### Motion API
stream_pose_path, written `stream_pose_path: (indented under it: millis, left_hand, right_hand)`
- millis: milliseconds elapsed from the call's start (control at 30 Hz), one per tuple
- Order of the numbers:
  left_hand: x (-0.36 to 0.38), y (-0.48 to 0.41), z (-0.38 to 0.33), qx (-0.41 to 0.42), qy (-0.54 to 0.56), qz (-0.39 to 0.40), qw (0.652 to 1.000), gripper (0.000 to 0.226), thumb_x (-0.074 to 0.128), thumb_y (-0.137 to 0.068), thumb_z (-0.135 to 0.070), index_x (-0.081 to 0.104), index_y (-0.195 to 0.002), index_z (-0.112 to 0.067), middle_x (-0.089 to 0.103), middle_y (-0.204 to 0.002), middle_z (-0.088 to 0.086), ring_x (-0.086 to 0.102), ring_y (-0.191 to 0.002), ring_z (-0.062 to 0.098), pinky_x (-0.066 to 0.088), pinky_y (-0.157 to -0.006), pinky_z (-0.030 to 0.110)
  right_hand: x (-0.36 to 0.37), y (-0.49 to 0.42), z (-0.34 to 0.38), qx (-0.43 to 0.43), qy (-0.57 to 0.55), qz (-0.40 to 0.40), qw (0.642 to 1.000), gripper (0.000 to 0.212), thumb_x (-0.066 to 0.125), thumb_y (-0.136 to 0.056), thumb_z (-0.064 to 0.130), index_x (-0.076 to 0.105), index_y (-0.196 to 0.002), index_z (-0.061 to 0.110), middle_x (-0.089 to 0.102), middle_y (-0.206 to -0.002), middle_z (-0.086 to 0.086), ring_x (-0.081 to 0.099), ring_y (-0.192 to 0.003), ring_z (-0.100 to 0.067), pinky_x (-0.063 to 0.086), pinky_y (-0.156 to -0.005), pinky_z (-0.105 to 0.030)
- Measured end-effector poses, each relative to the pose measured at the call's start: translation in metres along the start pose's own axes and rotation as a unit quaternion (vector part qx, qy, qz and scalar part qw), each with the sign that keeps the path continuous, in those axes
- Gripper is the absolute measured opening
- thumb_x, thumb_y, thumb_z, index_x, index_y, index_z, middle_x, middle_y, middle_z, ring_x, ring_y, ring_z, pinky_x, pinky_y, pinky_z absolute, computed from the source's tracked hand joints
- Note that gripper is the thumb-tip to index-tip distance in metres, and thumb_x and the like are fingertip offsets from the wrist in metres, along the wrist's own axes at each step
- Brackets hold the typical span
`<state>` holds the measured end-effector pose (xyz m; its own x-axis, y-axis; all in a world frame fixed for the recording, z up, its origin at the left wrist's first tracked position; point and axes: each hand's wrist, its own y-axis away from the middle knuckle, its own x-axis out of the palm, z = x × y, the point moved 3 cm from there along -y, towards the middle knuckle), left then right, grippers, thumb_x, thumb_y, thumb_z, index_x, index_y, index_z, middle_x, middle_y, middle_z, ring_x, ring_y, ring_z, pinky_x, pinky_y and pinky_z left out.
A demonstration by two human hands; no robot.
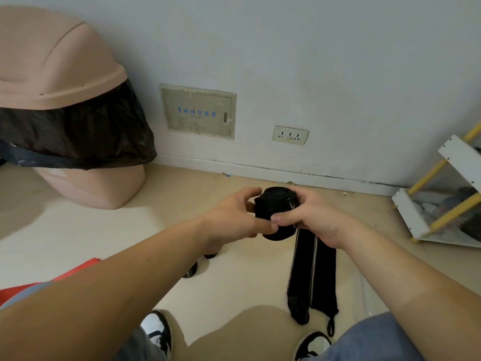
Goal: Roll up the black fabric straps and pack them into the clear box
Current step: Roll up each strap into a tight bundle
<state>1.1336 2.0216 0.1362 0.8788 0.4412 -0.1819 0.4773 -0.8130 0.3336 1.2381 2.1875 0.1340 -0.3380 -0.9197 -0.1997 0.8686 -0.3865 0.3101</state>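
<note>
A rolled black fabric strap [273, 204] is held in the air between both hands, above the floor. My right hand [309, 217] grips the roll from the right, thumb across its front. My left hand [234, 217] touches its left end with spread fingers, its thumb meeting the right thumb. Two flat black straps [312, 277] lie side by side on the floor below, small clips at their near ends. Small dark rolled pieces [191, 269] lie under my left forearm, partly hidden. The clear box is not in view.
A pink bin [65, 100] with a black liner stands at the left by the wall. A white rack with yellow bars [442, 199] stands at the right. A red item [78, 269] lies at the lower left. My shoes [156, 332] are at the bottom.
</note>
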Motion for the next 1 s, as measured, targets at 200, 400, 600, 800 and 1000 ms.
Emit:
stream_pose_path:
  millis: [200,400,600,800,1000]
  left_hand:
    - [-0.002,0.002,0.004,0.034,-0.145,0.013,0.989,0.09,0.096,-0.074,-0.022,0.047,-0.151,-0.026,0.068,-0.119,-0.013,0.068,-0.102,0.006,0.051,-0.07,0.007]
    - [0.0,-0.028,0.026,-0.045,-0.286,0.094,0.952,0.073,0.093,-0.069,-0.037,0.053,-0.129,-0.034,0.073,-0.108,-0.004,0.077,-0.09,0.023,0.066,-0.073,0.039]
    - [0.017,-0.079,0.121,-0.166,-0.238,0.068,0.955,0.077,0.09,-0.068,-0.049,0.042,-0.122,-0.022,0.07,-0.106,0.007,0.07,-0.075,0.023,0.06,-0.064,0.035]
    - [0.006,-0.119,0.229,-0.238,-0.317,0.003,0.918,0.086,0.077,-0.08,-0.059,0.033,-0.137,-0.014,0.063,-0.107,0.004,0.067,-0.098,0.027,0.058,-0.076,0.041]
    - [-0.016,-0.144,0.287,-0.223,-0.437,-0.064,0.869,0.052,0.067,-0.093,-0.035,0.035,-0.13,-0.018,0.058,-0.11,0.008,0.065,-0.097,0.031,0.051,-0.066,0.041]
  right_hand:
    - [0.025,0.004,-0.005,0.029,0.041,0.033,0.998,0.051,0.086,-0.073,0.007,0.076,-0.116,0.033,0.081,-0.114,-0.002,0.074,-0.117,-0.025,0.057,-0.107,-0.048]
    - [0.037,-0.003,-0.032,0.133,0.142,0.09,0.977,0.047,0.077,-0.094,0.039,0.062,-0.136,0.027,0.072,-0.132,0.001,0.067,-0.123,-0.018,0.055,-0.109,-0.048]
    - [0.04,-0.036,-0.058,0.202,0.428,0.189,0.861,0.087,0.055,-0.103,0.059,0.018,-0.17,0.018,0.047,-0.164,-0.004,0.048,-0.147,-0.025,0.042,-0.119,-0.038]
    - [0.067,-0.1,-0.103,0.215,0.489,0.241,0.811,0.073,0.052,-0.107,0.053,0.031,-0.167,0.017,0.045,-0.166,-0.007,0.045,-0.15,-0.028,0.04,-0.119,-0.037]
    - [0.097,-0.142,-0.195,0.268,0.227,0.108,0.93,0.039,0.054,-0.109,0.039,0.064,-0.135,0.011,0.071,-0.12,-0.012,0.066,-0.101,-0.024,0.05,-0.085,-0.034]
